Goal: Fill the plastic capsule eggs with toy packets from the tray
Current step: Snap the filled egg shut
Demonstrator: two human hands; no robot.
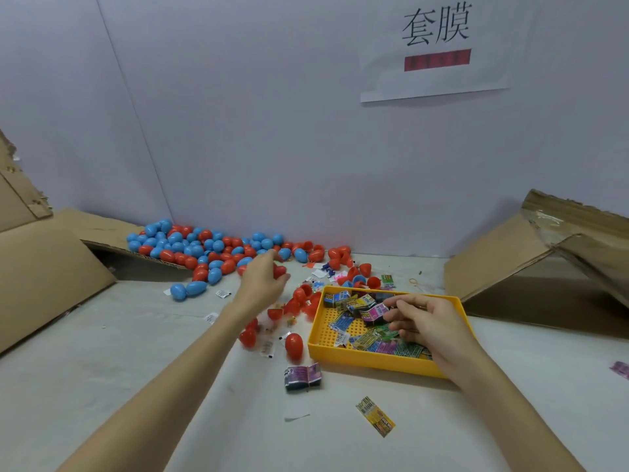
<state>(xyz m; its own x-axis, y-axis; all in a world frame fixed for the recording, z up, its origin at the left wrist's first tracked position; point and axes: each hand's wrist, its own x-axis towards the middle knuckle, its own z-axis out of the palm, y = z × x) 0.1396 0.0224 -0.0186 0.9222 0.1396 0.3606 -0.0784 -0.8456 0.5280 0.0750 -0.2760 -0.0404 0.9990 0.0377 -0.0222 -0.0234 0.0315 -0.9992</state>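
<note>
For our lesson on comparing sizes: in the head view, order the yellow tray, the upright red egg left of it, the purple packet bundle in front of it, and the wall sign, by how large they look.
1. Wall sign
2. Yellow tray; close to the sign in apparent size, and much nearer, so this order is unsure
3. Purple packet bundle
4. Red egg; near the bundle in size

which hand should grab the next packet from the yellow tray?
Right. The right hand is already over the yellow tray, fingers at a packet. The left hand is out among the red eggs.
</note>
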